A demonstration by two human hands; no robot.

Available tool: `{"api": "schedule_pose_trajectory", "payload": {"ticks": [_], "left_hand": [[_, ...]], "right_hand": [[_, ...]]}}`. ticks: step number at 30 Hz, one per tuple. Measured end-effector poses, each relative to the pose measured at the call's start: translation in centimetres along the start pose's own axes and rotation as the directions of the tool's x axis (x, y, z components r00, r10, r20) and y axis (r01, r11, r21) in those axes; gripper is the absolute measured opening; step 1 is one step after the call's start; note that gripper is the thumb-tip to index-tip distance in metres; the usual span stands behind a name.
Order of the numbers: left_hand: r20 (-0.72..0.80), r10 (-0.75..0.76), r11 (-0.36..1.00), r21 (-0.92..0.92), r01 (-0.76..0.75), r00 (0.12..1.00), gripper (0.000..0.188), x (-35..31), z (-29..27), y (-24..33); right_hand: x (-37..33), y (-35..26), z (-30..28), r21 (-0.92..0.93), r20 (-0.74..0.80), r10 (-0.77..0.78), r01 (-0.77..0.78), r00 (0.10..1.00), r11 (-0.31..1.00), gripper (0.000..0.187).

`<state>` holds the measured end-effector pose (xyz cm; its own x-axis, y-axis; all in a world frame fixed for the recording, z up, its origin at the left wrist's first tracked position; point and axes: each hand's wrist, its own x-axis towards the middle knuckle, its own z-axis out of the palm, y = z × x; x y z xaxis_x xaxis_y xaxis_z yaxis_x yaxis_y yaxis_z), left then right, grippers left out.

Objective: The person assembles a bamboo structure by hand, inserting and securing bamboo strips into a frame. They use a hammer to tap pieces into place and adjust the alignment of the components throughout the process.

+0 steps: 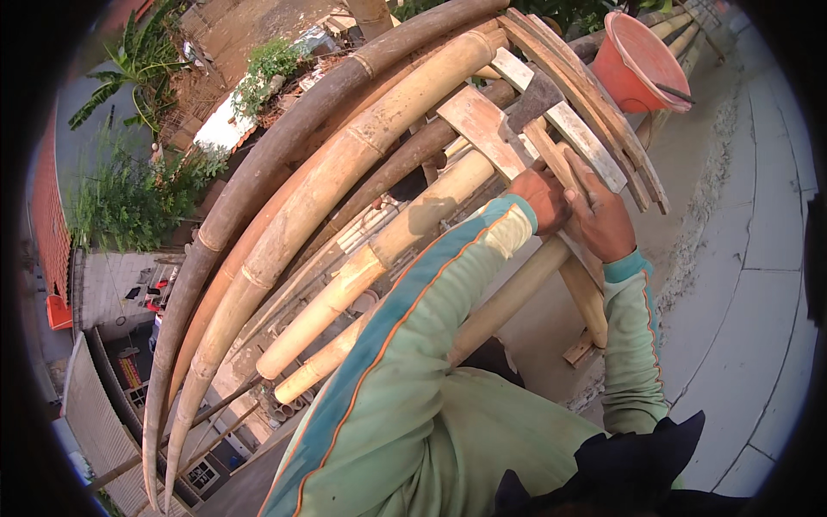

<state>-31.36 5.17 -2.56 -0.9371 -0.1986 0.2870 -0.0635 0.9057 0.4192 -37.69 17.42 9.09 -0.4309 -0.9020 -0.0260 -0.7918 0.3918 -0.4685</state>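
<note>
Where the two green sleeves [379, 362] reach up from below, the bare hands come together just right of the middle. The right hand [606, 222] is closed on a tool [536, 100] with a dark head and a wooden handle. The left hand [544, 200] is curled up right beside it, touching the right one — part of it is hidden, so I cannot tell just what it grips. The tool points up and a little left, with its head over a wide board [485, 127] that is pale with reddish marks. Just right of the head is a white plank [587, 148], with long brown planks [603, 99] next to it.

Under and beside the left arm lie cut yellow bamboo poles [326, 312]. Past them, a thick tan bamboo pole [317, 177] and a dark brown pole [258, 168] run side by side — they look bent in this view. Up at the top right sits a red bucket [644, 62], near the ends of the planks. Big gray slabs [728, 319] spread out on the right.

Far down on the left are leafy green plants [125, 194], a red tiled roof [52, 215] and a gray ridged roof [102, 435].
</note>
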Motion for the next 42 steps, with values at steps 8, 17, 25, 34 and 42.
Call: {"api": "schedule_pose_trajectory", "payload": {"ticks": [8,17,25,34,42], "left_hand": [[-0.129,0.031,0.996,-0.075,-0.041,0.991,0.039,-1.6,-3.1,-0.2],[-0.252,-0.369,0.927,-0.03,0.374,0.895,0.076,-20.4,-9.4,3.7],[-0.177,-0.498,0.808,0.261,0.528,0.849,0.101,-30.5,-8.5,8.3],[-0.136,-0.663,0.648,0.388,0.655,0.736,0.127,-30.5,-10.0,6.0],[-0.186,-0.721,0.593,0.335,0.733,0.668,0.121,-33.6,-10.4,5.6]], "right_hand": [[-4.1,3.0,-0.4,0.759,-0.084,0.117,-0.012,0.99,0.65,0.068],[-8.5,6.2,2.2,0.66,-0.16,0.152,-0.009,0.975,0.752,0.061],[-7.3,-0.2,8.2,0.631,-0.169,0.109,0.022,0.98,0.775,0.062],[-0.2,1.6,4.2,0.281,0.027,0.003,-0.011,1.0,0.96,0.05],[12.5,4.0,-6.9,-0.349,-0.675,-0.344,0.128,0.653,0.928,0.051]]}}
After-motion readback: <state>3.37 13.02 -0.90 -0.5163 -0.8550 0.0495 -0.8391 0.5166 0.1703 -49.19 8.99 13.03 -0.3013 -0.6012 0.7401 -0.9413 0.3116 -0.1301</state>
